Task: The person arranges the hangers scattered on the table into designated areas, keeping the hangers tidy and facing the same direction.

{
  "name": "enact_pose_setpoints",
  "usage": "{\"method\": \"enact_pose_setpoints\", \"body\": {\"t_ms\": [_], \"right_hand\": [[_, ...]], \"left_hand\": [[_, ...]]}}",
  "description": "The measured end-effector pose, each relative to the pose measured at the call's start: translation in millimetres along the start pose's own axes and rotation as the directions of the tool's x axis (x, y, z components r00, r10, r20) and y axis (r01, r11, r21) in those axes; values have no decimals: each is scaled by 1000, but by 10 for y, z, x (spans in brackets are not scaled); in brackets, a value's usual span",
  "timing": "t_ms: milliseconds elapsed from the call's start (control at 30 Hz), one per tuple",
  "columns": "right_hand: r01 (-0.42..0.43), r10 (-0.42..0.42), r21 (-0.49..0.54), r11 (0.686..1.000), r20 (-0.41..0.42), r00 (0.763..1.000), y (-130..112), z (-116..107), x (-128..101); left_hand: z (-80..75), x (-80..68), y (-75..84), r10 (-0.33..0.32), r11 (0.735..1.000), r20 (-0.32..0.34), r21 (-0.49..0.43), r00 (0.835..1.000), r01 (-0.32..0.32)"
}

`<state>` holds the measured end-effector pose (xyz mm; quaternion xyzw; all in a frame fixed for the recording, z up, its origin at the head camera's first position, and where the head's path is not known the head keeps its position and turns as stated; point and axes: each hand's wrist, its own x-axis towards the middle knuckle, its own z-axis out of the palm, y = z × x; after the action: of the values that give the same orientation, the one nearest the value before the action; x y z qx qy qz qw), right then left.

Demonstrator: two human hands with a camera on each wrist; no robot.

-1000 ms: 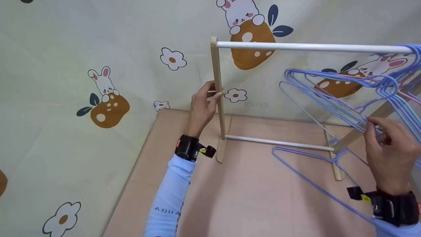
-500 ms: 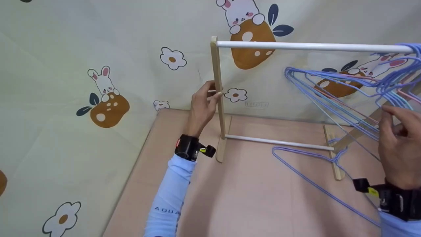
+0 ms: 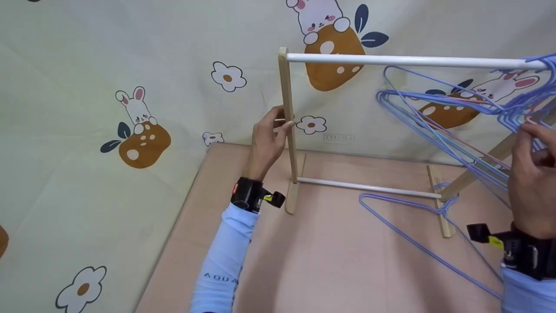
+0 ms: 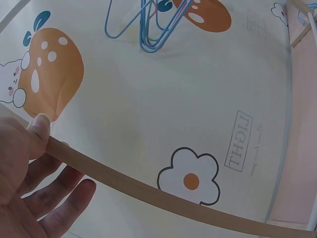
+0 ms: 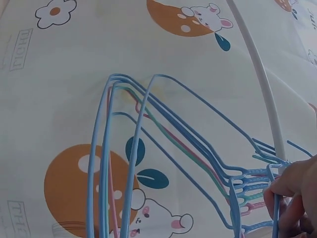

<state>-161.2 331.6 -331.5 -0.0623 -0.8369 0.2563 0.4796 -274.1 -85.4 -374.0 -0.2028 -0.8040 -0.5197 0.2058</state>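
Note:
My left hand (image 3: 270, 141) holds the wooden upright (image 3: 285, 87) of a small clothes rack, thumb on one side and fingers on the other; the left wrist view shows the thumb (image 4: 42, 131) against the wood. At the rack's right end my right hand (image 3: 534, 182) pinches a blue wire hanger (image 5: 276, 198) between thumb and curled fingers. Beside it a bunch of hangers (image 5: 198, 144), mostly blue with pink and green ones among them, hangs from the white top rail (image 3: 391, 60). Part of the held hanger is hidden behind the hand.
More blue hangers (image 3: 404, 234) lie low at the right, by the wooden foot (image 3: 439, 208). A white lower bar (image 3: 369, 188) joins the two ends above the pink surface (image 3: 339, 252). Behind stands a patterned wall covering (image 3: 182, 52).
My right hand has moved up and right, towards the top rail, with the blue hanger. One blue hanger now stands higher than the bunch. The left hand stays on the upright.

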Motion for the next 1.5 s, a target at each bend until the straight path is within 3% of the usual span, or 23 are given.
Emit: {"method": "enact_pose_setpoints", "body": {"t_ms": [267,533,867,1233,1500], "right_hand": [[-45,43,46,998,44,998,-7,20,33],[-25,23,26,999,67,998,-109,24,56],[20,-19,-4,1000,104,994,-7,104,-6],[43,-43,-8,999,73,996,-110,77,-48],[126,-127,38,991,10,992,72,112,-133]], "left_hand": [[3,4,6,-1,1000,3,-2,1000,1],[-1,8,-10,9,1000,1,-1,1000,-9],[-1,1,-18,34,999,6,-6,999,-34],[-1,-12,-8,7,1000,3,5,1000,-7],[-5,-6,-3,-2,1000,3,9,1000,2]]}}
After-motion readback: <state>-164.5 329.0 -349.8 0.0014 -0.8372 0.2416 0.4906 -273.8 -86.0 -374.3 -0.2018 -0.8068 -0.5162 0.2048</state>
